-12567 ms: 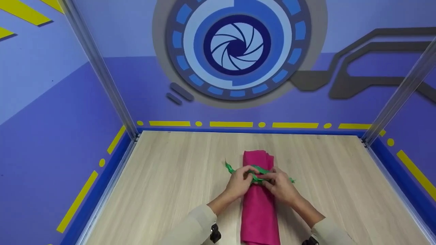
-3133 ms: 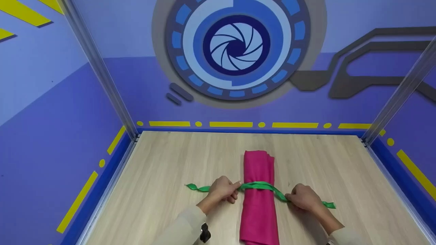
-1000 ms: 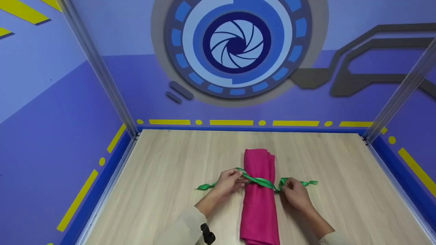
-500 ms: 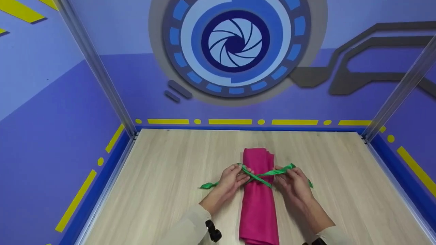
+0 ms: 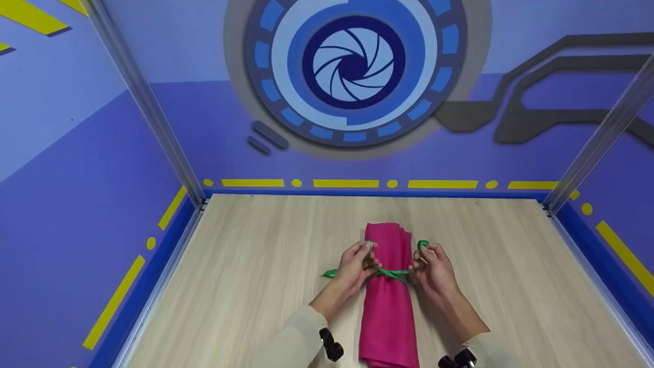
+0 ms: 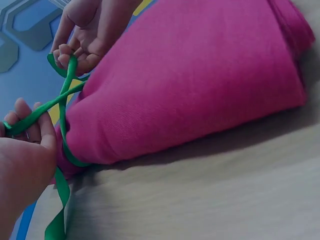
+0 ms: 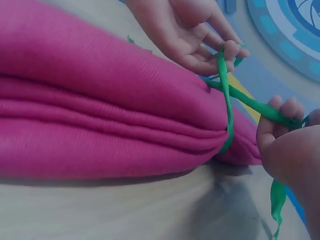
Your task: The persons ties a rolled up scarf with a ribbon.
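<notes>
A rolled magenta cloth [image 5: 388, 317] lies lengthwise on the table. Round its upper part runs a green ribbon [image 5: 392, 274], drawn in so that the cloth is pinched there. The ribbon's two ends cross on top of the roll. My left hand [image 5: 352, 266], at the roll's left side, pinches one end between thumb and fingers; its tail hangs beyond the hand. On the other side my right hand [image 5: 437, 268] pinches the other end, raised in a small loop at the fingertips. Both wrist views show the ribbon [image 6: 62, 100] crossing between the hands, with the cloth [image 7: 110, 110] bunched beneath.
The pale wooden table [image 5: 265, 245] stretches to both sides of the roll. Blue and purple panels [image 5: 327, 168] with yellow markings close it in at the back and sides, joined by metal corner posts [image 5: 148, 102]. Black devices [image 5: 331, 345] sit on both sleeves.
Earlier the ribbon was pulled wide to both sides. Since then my hands have come together over the roll, the ends have crossed, and the right hand has lifted its end into a loop.
</notes>
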`<state>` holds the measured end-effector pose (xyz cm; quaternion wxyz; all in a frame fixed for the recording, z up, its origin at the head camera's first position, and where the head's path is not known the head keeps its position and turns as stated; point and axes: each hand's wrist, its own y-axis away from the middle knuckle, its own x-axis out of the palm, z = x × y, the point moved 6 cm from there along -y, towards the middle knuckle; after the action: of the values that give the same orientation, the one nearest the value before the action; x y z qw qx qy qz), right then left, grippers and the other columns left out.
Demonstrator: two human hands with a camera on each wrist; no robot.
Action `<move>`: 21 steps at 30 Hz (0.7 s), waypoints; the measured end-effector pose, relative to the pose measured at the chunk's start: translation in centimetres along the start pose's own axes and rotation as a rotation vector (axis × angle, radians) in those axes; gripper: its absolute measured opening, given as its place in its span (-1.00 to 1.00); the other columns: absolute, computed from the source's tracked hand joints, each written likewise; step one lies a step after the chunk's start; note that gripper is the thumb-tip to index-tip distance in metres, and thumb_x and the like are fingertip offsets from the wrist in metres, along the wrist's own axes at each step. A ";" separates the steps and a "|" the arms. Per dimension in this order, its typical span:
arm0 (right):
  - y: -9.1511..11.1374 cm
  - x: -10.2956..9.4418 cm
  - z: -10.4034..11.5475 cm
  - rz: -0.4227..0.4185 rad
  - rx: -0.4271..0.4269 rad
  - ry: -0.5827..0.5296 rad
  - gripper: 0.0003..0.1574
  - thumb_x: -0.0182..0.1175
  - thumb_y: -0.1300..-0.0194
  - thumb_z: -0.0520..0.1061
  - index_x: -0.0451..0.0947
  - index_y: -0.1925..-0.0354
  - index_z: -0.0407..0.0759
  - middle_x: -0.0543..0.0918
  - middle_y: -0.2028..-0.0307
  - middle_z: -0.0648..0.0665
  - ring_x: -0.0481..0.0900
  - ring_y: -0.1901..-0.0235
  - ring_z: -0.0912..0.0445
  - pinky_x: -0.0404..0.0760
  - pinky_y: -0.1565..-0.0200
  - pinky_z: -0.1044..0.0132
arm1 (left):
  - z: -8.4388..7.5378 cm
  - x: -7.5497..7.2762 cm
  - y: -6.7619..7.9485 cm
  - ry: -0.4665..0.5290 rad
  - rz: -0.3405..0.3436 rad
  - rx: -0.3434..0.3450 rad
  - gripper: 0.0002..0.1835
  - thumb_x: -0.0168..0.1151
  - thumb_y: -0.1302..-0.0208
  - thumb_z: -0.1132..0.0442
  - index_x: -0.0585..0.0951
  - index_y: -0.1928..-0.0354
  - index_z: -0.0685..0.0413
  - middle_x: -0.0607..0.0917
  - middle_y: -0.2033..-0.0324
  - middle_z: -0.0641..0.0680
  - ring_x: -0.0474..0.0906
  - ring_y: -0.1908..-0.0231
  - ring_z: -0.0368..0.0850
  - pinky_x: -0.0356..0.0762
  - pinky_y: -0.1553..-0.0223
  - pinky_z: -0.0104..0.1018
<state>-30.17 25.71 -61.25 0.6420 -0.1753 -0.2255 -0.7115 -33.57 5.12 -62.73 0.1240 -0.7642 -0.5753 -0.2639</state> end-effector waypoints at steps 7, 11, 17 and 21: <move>0.1 -1.9 -0.8 -0.124 0.045 0.063 -0.92 -0.07 -0.73 -0.17 0.32 0.06 -0.09 0.53 0.38 -0.07 0.41 0.48 0.16 0.54 0.38 0.31 | 0.8 -1.9 0.4 -0.077 -0.074 0.020 -0.66 0.10 -0.66 0.21 0.59 -0.16 0.40 0.54 0.37 -0.01 0.46 0.44 -0.22 0.54 0.33 -0.38; 0.2 -2.6 -1.1 -0.173 0.073 0.087 -0.93 -0.06 -0.73 -0.17 0.28 0.04 -0.15 0.53 0.40 -0.07 0.39 0.50 0.16 0.51 0.39 0.31 | 0.8 -2.5 0.5 -0.114 -0.096 0.041 -0.67 0.15 -0.63 0.25 0.62 -0.14 0.44 0.54 0.41 -0.01 0.45 0.49 -0.24 0.52 0.40 -0.41; 0.2 -1.8 -0.7 -0.185 0.048 0.151 -0.89 0.01 -0.70 -0.17 0.32 -0.01 -0.22 0.57 0.41 -0.06 0.44 0.52 0.16 0.50 0.44 0.33 | 0.0 -1.4 0.1 -0.252 -0.072 0.102 -0.75 0.29 -0.54 0.29 0.70 -0.04 0.39 0.68 0.39 0.06 0.52 0.50 -0.25 0.56 0.42 -0.43; 0.1 -0.7 -0.3 -0.171 -0.022 0.191 -0.85 0.05 -0.67 -0.22 0.37 -0.04 -0.32 0.59 0.41 -0.08 0.43 0.52 0.16 0.53 0.44 0.33 | -0.9 0.2 -0.1 -0.419 -0.037 0.131 -0.74 0.27 -0.55 0.27 0.71 -0.05 0.37 0.73 0.26 0.22 0.55 0.46 -0.24 0.57 0.40 -0.44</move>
<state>-29.95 26.09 -61.87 0.5957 -0.0938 -0.1697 -0.7795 -33.85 4.88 -61.89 0.0464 -0.7819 -0.6185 -0.0635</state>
